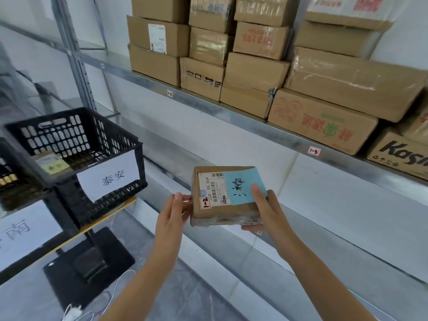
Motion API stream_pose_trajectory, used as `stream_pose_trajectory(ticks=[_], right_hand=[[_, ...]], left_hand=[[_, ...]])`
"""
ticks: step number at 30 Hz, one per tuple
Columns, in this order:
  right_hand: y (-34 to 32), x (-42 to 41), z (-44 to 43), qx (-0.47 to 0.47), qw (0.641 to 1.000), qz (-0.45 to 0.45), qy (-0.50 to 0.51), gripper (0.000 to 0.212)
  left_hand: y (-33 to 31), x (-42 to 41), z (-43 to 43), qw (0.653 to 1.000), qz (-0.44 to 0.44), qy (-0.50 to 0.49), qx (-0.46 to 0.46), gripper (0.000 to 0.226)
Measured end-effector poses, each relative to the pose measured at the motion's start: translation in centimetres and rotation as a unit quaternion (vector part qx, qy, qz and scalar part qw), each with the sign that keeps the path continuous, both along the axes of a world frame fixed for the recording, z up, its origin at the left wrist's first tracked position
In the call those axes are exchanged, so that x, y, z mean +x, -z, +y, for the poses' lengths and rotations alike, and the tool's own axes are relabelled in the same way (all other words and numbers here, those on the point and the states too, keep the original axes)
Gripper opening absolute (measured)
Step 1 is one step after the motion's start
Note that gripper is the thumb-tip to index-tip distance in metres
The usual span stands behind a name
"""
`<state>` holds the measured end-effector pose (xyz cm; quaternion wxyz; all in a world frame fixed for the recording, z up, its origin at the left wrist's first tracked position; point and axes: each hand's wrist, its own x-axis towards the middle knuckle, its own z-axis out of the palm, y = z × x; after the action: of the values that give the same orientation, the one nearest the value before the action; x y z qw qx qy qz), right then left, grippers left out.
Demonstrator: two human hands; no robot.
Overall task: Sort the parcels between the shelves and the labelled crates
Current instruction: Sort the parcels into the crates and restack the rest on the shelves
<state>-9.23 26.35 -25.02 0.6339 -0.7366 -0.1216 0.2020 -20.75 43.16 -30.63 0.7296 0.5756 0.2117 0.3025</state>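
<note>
Currently, the right hand [266, 210] grasps the parcel [215, 205], thumb on top; the left hand [172, 212] lays straight fingers against its left edge. The labelled crate [58, 135] lies left, nearer that hand.

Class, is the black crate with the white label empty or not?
Not empty: a small yellowish parcel lies inside the black crate.

We hold a parcel [209, 206]: our right hand [268, 213] grips it, our left hand [171, 214] touches its side, near a black crate [129, 191].
</note>
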Motion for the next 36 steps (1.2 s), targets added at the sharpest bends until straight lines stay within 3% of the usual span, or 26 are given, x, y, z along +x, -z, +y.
stream_pose_trajectory(ticks=[3,7,13,18,21,26,30,36], right_hand=[[0.3,0.3,3.1,-0.002,1.0,0.024,-0.02,0.042],[0.6,0.4,7.4,0.007,0.997,0.053,-0.055,0.042],[1.2,-1.2,15.0,-0.01,0.993,0.041,-0.108,0.046],[0.9,-1.2,20.5,-0.007,0.986,0.092,-0.138,0.069],[-0.1,0.0,23.6,-0.021,0.969,0.122,-0.212,0.084],[-0.8,0.2,29.3,-0.028,0.924,0.167,-0.343,0.047],[-0.8,-1.4,35.6,-0.053,0.875,0.222,-0.426,0.055],[-0.9,-7.3,46.6,-0.065,0.858,0.189,-0.473,0.046]], left_hand=[[-0.7,-0.4,2.8,1.0,0.014,-0.016,-0.001,0.045],[-1.3,-1.4,6.6,1.0,0.026,-0.005,-0.006,0.053],[-1.5,-2.3,12.3,0.993,0.01,-0.031,-0.111,0.058],[-2.0,-3.7,18.0,0.991,0.002,-0.049,-0.127,0.066],[-2.5,-5.1,22.0,0.994,0.004,-0.046,-0.102,0.057],[-3.3,-8.2,28.7,0.997,0.033,-0.032,-0.055,0.038],[-3.9,-12.3,34.0,0.997,0.053,-0.049,-0.025,0.037],[-4.4,-18.0,40.5,0.983,0.059,-0.176,0.008,0.024]])
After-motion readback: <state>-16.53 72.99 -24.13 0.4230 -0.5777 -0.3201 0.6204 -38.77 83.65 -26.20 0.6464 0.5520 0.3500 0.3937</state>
